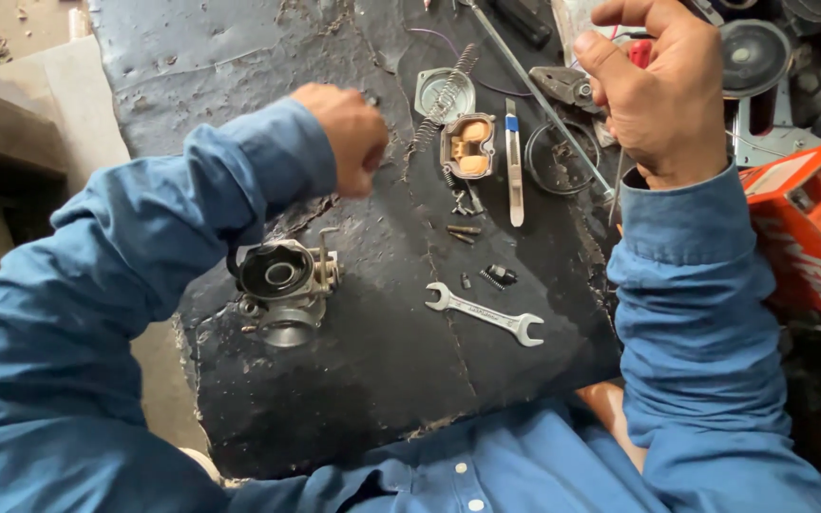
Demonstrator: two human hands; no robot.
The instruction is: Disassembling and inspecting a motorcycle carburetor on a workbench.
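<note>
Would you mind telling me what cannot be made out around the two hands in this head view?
- Left hand: closed and motion-blurred, so its contents are hidden.
- Right hand: curled fingers hide what it pinches.
- Small screws by the spanner: too small to tell apart.
- Orange box: cut off by the right edge.

Only package we can spot is an orange cardboard box [814,233] with white lettering. It sits at the right edge, just beside the dark surface [382,361].

The left hand [349,136] is motion-blurred, its fingers indistinct. The right hand [658,90] hides whatever it pinches. The orange box [814,233] is cut off right.
</note>
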